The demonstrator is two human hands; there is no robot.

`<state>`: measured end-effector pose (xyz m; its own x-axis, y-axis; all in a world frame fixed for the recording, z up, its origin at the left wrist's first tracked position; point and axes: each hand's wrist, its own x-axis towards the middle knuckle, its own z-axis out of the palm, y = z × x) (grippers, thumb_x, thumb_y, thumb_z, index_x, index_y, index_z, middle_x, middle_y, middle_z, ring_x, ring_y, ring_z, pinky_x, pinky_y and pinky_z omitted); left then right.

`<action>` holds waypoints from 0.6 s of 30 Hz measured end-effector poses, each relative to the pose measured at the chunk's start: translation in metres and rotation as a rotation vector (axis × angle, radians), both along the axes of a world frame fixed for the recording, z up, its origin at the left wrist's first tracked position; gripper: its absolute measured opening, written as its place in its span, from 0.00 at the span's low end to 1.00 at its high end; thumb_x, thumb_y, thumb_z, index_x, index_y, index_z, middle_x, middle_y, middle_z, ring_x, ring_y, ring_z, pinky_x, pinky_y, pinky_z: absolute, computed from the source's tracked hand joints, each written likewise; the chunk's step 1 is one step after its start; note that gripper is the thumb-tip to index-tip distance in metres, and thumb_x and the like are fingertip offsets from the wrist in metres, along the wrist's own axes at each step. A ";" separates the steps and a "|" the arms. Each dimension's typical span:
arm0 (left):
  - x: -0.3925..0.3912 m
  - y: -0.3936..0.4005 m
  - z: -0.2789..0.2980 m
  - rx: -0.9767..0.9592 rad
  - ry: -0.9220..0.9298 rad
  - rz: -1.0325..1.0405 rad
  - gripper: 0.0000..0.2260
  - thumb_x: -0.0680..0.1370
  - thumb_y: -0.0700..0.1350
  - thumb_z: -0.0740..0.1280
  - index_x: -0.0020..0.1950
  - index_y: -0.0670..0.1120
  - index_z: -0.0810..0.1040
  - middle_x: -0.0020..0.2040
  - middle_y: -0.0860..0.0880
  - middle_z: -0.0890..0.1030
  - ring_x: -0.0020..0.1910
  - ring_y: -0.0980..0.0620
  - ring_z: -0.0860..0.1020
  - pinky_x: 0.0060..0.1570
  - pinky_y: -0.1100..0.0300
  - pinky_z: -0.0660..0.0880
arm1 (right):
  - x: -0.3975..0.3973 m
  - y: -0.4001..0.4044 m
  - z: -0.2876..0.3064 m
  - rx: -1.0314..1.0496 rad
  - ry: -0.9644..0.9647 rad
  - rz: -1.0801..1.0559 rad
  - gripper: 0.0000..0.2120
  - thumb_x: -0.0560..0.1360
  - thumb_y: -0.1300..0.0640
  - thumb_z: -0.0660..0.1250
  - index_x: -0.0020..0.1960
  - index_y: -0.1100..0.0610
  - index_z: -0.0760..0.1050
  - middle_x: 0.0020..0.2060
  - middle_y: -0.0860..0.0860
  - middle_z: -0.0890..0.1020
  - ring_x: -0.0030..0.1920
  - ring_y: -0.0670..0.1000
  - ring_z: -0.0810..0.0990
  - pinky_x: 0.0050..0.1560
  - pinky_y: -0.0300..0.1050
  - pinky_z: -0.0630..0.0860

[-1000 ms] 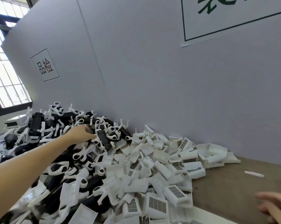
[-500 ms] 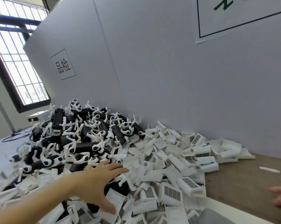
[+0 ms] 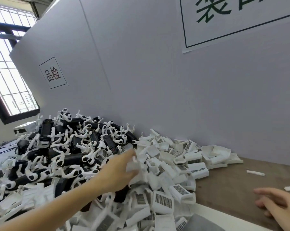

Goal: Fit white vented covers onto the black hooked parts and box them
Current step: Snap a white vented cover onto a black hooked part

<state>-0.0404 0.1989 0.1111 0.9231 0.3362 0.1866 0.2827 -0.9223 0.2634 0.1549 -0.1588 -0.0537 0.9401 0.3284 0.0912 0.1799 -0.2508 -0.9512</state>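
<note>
Across the lower left and centre of the frame, two heaps are banked against the grey partition (image 3: 157,80): black hooked parts (image 3: 66,147) at left, white vented covers (image 3: 177,172) spilling right onto the brown desk (image 3: 232,189), presumably sorted so each kind is within reach. No box is seen. The parts lie jumbled, long axes and hooks pointing every way; many covers show grilles upward. At centre, a blurred white cover appears to be gripped by the left hand (image 3: 119,170). At lower right, the right hand (image 3: 277,207) is held loosely open, empty.
</note>
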 end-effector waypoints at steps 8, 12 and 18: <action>0.091 -0.077 0.012 -0.122 0.006 -0.256 0.33 0.74 0.59 0.73 0.75 0.54 0.62 0.70 0.50 0.73 0.67 0.51 0.72 0.67 0.49 0.71 | 0.006 0.003 0.005 0.050 0.067 -0.162 0.15 0.76 0.73 0.64 0.42 0.56 0.83 0.28 0.54 0.84 0.21 0.48 0.78 0.23 0.29 0.71; 0.079 -0.051 0.009 0.077 0.282 -0.278 0.46 0.71 0.71 0.67 0.81 0.57 0.48 0.82 0.55 0.52 0.81 0.48 0.52 0.76 0.36 0.56 | 0.009 0.005 0.007 0.009 0.070 -0.183 0.16 0.75 0.73 0.65 0.42 0.55 0.83 0.29 0.53 0.85 0.24 0.48 0.80 0.32 0.36 0.75; 0.018 0.044 0.030 0.432 0.819 0.215 0.44 0.72 0.69 0.70 0.79 0.48 0.59 0.76 0.47 0.67 0.72 0.43 0.69 0.69 0.46 0.70 | 0.017 -0.003 -0.029 -0.042 -0.038 -0.207 0.17 0.73 0.68 0.72 0.42 0.45 0.85 0.32 0.49 0.85 0.39 0.48 0.83 0.49 0.44 0.75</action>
<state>-0.0225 0.2433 0.1408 0.7484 0.5674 -0.3433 0.4035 -0.8004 -0.4433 0.1724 -0.1618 -0.0824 0.9841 0.1331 0.1178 0.1557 -0.3253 -0.9327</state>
